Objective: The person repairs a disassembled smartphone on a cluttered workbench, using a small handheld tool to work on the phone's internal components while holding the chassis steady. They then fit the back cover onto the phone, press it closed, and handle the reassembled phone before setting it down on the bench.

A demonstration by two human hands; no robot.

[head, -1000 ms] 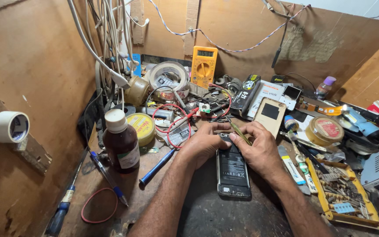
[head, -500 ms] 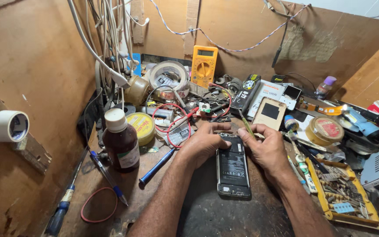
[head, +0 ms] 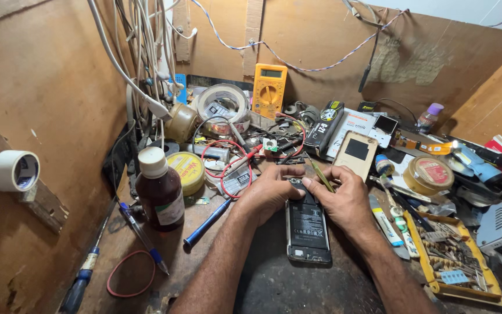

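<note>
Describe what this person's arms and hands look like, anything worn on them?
Both forearms are bare up to the frame edge: no sleeves show. The left hand and right hand wear no gloves, and no watch or bracelet shows on either wrist. Whether any fingers carry rings is too small to tell.

Both bare forearms are extended forward from the lower edge of the view and are angled inward, so that the two hands are brought close together at the centre. The left hand (head: 269, 195) is held palm down with the fingers curled and the thumb pointed toward the other hand. The right hand (head: 344, 200) is likewise turned palm down, its fingers bent and its thumb and forefinger pinched together near the left fingertips.
</note>
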